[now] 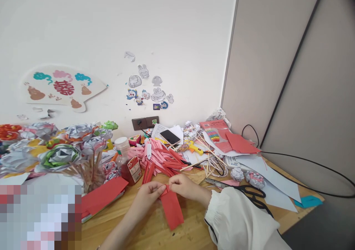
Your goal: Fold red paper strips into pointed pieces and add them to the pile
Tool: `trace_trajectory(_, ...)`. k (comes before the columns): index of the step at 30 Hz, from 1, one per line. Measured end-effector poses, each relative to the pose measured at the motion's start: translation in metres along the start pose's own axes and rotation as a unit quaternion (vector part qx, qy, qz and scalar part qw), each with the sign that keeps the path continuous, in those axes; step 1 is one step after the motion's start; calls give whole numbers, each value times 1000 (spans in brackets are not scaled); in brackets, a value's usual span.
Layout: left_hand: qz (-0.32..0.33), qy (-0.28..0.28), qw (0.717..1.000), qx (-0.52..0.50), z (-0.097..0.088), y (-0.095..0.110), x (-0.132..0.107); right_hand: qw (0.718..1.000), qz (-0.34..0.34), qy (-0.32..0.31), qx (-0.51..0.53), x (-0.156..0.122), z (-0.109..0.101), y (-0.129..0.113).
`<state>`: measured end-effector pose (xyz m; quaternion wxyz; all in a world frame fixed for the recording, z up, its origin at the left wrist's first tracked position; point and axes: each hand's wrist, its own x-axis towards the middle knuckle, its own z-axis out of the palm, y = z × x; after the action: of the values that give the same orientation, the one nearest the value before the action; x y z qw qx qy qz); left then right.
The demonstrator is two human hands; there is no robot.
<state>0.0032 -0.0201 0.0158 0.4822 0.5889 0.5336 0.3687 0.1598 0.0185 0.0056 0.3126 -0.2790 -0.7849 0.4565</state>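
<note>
A strip of red paper (172, 210) hangs from both of my hands over the wooden table, its top end folded over. My left hand (152, 192) pinches the folded top from the left, thumb on the paper. On the other side, my right hand (181, 186) is closed with its fingers at the upper right corner of the same strip. Just beyond my hands lies a heap of folded pink and red paper strips (158, 156). Black-handled scissors (251, 191) rest to the right, partly behind my right sleeve.
Paper flowers (59, 156) crowd the left side, beside a white-lidded jar (122, 154) and a stack of red paper (104, 198). A phone (170, 137), a yellow glue gun (195, 147), bead strings (215, 167) and wooden sticks lie behind. A black cable (307, 156) crosses at the right.
</note>
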Motion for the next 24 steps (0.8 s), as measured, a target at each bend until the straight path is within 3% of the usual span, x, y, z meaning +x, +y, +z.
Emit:
trace_trajectory(10,0,28,999,19,1,4,0,1000,22,-13,-7,0,0,1)
trace_trajectory(24,96,18,992,84,5,0,-4,999,2,-28,-45,1,2,6)
